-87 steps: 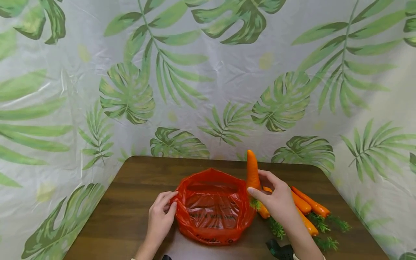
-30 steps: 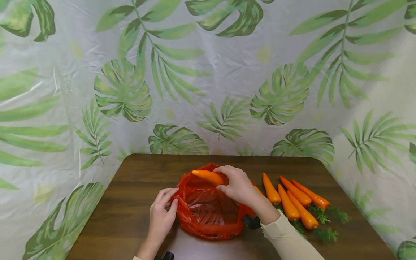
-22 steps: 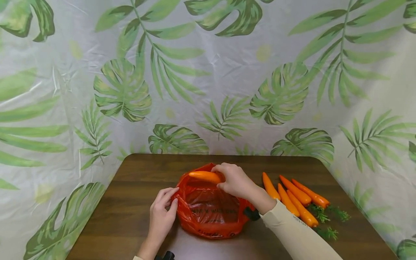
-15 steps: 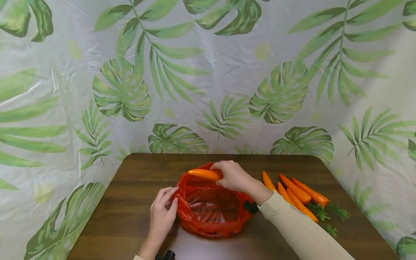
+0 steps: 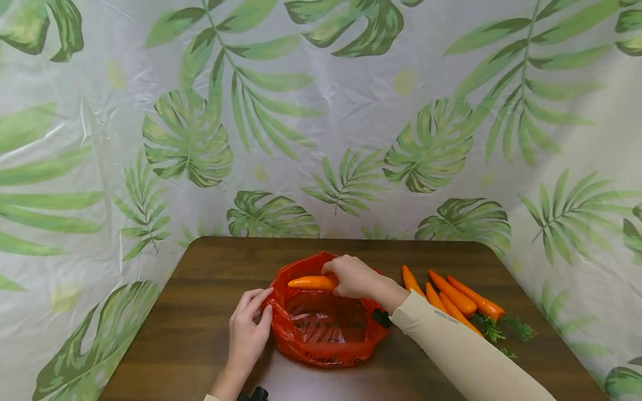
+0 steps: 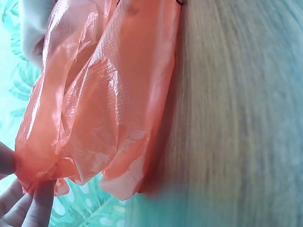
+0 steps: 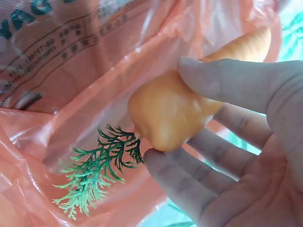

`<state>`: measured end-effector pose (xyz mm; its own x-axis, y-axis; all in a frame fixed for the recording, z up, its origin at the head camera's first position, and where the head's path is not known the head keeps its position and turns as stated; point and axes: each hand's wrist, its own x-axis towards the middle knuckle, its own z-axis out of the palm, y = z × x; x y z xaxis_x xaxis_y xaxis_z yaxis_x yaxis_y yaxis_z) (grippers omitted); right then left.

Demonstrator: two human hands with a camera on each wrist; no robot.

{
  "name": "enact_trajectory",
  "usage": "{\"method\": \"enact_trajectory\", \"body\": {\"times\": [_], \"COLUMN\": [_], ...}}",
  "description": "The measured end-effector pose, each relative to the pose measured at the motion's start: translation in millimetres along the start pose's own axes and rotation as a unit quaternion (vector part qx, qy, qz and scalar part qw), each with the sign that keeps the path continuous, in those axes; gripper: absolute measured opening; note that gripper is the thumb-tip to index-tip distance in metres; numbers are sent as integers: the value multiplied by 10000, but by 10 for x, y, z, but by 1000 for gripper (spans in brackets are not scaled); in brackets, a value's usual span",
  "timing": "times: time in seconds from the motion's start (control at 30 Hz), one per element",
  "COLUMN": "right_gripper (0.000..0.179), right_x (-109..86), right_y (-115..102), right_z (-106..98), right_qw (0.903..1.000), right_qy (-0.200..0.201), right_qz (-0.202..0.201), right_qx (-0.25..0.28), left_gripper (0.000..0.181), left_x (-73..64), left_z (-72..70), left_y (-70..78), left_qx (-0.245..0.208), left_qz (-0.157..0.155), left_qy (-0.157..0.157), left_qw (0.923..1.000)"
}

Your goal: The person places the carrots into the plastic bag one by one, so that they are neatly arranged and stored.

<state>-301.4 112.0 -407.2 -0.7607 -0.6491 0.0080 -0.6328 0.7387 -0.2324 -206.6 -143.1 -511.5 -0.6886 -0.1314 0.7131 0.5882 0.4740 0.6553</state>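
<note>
A red plastic bag (image 5: 331, 353) with dark print stands on the table, its mouth spread wide. My left hand (image 5: 248, 328) pinches the bag's left rim between thumb and fingers; the left wrist view shows the gathered plastic (image 6: 42, 165) there. Over the back of the mouth, my right hand (image 5: 353, 277) grips a carrot (image 5: 312, 283) that lies sideways, tip to the left. In the right wrist view the thumb and fingers hold the carrot (image 7: 173, 109) near its thick end, and its green fronds (image 7: 97, 172) hang against the bag's inner side.
Several more carrots (image 5: 453, 295) with green tops lie on the wooden table (image 5: 175, 334) to the right, partly hidden by my right sleeve (image 5: 451, 345). A leaf-patterned sheet (image 5: 351, 111) hangs behind the table.
My right hand has brought the carrot from the right side, upright, to over the bag, tipped it sideways, and lowered it slightly in the last half second. My left hand keeps its hold.
</note>
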Motion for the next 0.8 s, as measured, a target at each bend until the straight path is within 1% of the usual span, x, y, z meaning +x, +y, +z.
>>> {"method": "enact_trajectory", "body": {"times": [0.13,0.23,0.43,0.63,0.8], "right_gripper": [35,32,25,25,28], "right_x": [71,116,170,171,200], "right_y": [28,68,120,151,220], "right_z": [78,147,272,384,467], "right_qw": [9996,9991,9978,9959,9945], "right_qy": [-17,8,106,44,20], "right_qz": [79,123,190,464,552], "right_qx": [-252,-404,-634,-769,-888], "left_gripper": [39,40,39,40,41], "left_x": [9,11,2,-11,-18], "left_z": [-5,-2,9,10,17], "left_y": [0,-15,-34,-22,-12], "left_qx": [-19,51,95,116,123], "left_qz": [6,-10,-73,-30,44], "left_qy": [20,23,-53,-72,-31], "left_qw": [10000,10000,9999,9999,9999]}}
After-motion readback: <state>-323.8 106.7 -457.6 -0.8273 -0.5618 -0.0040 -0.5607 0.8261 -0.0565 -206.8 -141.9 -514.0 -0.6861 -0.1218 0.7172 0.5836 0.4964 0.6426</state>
